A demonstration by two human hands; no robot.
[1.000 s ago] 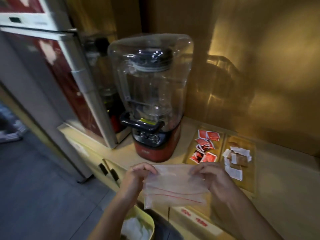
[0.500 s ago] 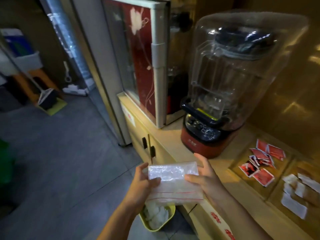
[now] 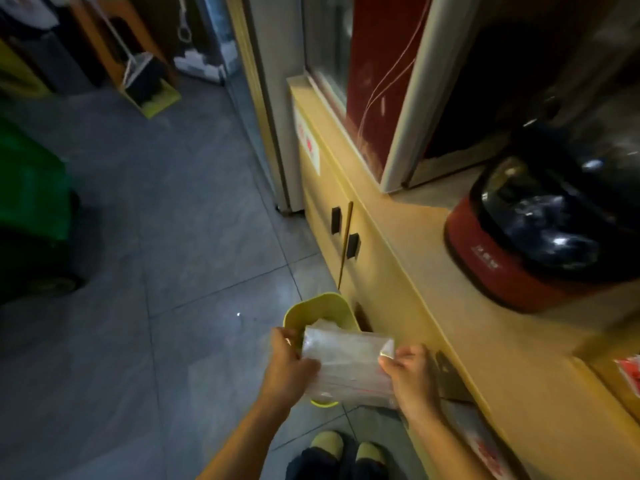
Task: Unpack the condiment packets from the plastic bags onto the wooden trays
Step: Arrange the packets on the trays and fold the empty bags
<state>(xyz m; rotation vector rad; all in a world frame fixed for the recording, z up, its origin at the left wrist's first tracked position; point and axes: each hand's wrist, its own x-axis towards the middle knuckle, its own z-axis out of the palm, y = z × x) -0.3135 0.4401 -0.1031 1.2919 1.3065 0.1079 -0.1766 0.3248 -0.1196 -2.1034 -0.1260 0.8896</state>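
1. While both hands were up level with the counter a second ago, they now hold the plastic bags (image 3: 346,368) low, right over the yellow bin (image 3: 318,311) on the floor; the view has swung away from the trays to the floor.
2. The left hand (image 3: 289,365) is closed on the bags' left edge, thumb on top, fingers curled underneath. The right hand (image 3: 408,374) pinches the right edge between thumb and fingertips (image 3: 388,365).
3. The bags look flat and clear between the fingers, so I judge them emptied and on their way into the bin: the unpacking seems done or nearly so.
4. Of the condiment packets only a red one (image 3: 631,370) shows, far right of the right fingers at the frame edge, on the counter; whether it lies in a tray cannot be told here.
5. Crumpled clear plastic already sits in the bin below the fingertips, but leaves room.
6. Beyond the right hand runs the cabinet front (image 3: 363,244), with the red blender base (image 3: 512,265) on top. Nothing stands between fingers and bin.
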